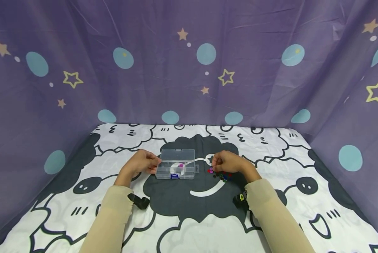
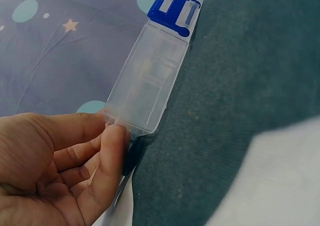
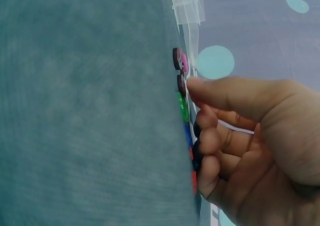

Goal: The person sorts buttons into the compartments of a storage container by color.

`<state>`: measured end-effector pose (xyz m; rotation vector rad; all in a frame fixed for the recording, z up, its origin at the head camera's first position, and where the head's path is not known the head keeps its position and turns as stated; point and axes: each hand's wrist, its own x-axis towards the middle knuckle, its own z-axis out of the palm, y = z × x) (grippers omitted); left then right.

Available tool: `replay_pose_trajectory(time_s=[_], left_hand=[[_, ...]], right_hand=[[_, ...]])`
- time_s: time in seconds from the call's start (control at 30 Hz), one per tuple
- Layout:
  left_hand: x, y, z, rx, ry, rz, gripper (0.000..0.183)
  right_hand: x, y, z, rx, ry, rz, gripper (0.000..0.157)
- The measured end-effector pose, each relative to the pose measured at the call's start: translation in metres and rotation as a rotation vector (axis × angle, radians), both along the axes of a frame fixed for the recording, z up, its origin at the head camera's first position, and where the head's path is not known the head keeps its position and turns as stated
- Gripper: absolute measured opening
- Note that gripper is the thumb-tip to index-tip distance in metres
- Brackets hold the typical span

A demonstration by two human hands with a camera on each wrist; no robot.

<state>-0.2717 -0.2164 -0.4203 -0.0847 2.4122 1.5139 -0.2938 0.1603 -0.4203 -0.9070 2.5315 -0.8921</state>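
A clear plastic compartment box (image 1: 190,174) lies on the cloth with its lid (image 1: 177,153) tipped back and a blue piece (image 2: 174,12) on its front. My left hand (image 1: 143,162) pinches the box's left edge between thumb and fingers. One pink button (image 1: 181,166) shows inside the box. To its right, several small buttons (image 1: 224,176) in red, green, blue and black lie in a loose group. My right hand (image 1: 228,162) is low over them, fingers curled, thumb tip right by a dark button (image 3: 181,85). Whether it holds one I cannot tell.
A black-and-white cartoon cloth (image 1: 170,203) covers the table. Behind it and along both sides hangs a purple curtain (image 1: 163,88) with stars and blue ovals. Black wrist straps with small devices (image 1: 140,201) sit on both sleeves.
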Motion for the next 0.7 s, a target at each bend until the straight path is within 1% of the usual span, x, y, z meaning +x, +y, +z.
replay_pose_trajectory(time_s=[0.27, 0.4, 0.53, 0.63, 0.7], left_hand=[[-0.0018, -0.001, -0.0012, -0.01, 0.009, -0.004, 0.017], [-0.0018, -0.0011, -0.001, -0.007, 0.003, -0.002, 0.018], [-0.0017, -0.001, -0.0011, -0.01, -0.004, 0.0, 0.018], [-0.0018, -0.0005, -0.0006, -0.012, -0.002, -0.001, 0.018], [-0.0021, -0.0004, -0.0004, -0.009, -0.004, -0.001, 0.019]], right_hand=[[0.0003, -0.0007, 0.0006, -0.039, -0.036, 0.046, 0.007], [0.0002, -0.001, 0.0003, -0.046, -0.039, 0.067, 0.008], [0.0004, -0.0012, 0.0005, -0.055, -0.052, 0.086, 0.006], [0.0009, -0.0012, 0.0016, -0.049, -0.045, 0.092, 0.002], [0.0007, -0.0014, 0.0023, -0.038, -0.034, 0.095, 0.004]])
